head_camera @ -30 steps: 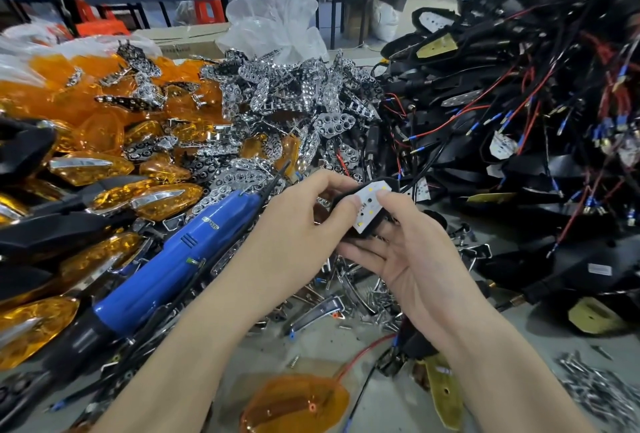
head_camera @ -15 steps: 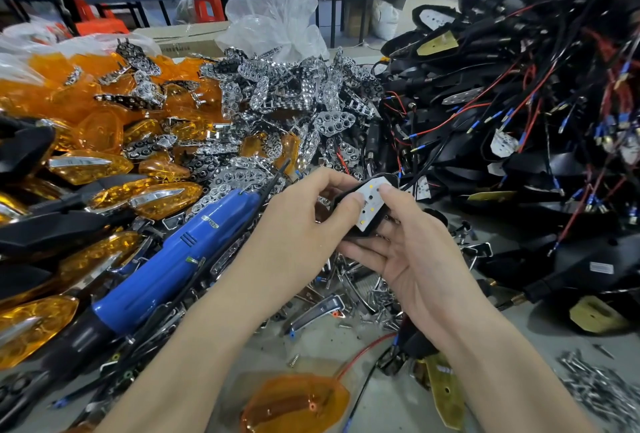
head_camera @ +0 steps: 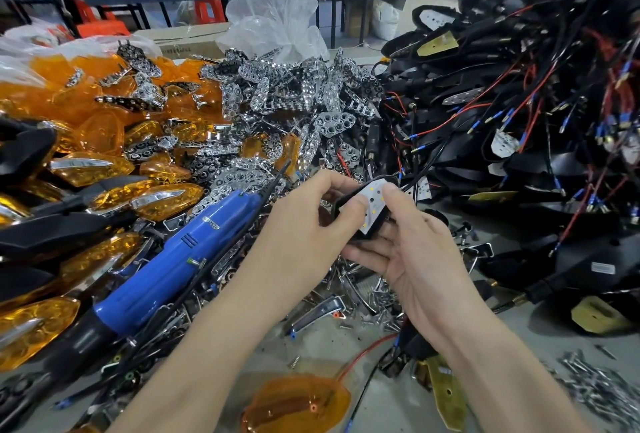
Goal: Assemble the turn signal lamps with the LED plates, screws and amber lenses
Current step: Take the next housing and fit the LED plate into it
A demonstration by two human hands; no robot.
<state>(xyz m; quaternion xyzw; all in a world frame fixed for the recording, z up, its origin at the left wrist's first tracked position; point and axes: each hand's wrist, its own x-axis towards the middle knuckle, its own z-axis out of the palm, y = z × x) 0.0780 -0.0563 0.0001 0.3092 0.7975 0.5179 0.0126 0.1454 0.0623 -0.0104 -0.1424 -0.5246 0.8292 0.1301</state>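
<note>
Both hands are clamped on one black lamp housing [head_camera: 363, 239], held above the middle of the worktop [head_camera: 322, 339]. The left hand [head_camera: 308, 224] curls over it from the left, thumb pressed on the white LED plate [head_camera: 372, 205] seated in its open face. The right hand [head_camera: 419, 266] cradles it from below, thumb pinching the plate's right edge. The plate's long axis runs roughly near to far, tilted up toward the person. The housing's wires trail toward the heap of wired housings [head_camera: 519, 114] along the right edge.

No screw shows in the plate, so fastening is probably next. The blue electric screwdriver [head_camera: 166, 270] lies just left of the grip, its length running from the near-left corner up to a bit that points toward the hands. The left hand is nearer to it. Loose screws [head_camera: 602, 394] lie at the near-right corner, closer to the right hand. One amber lens [head_camera: 294, 408] sits at the near edge.
</note>
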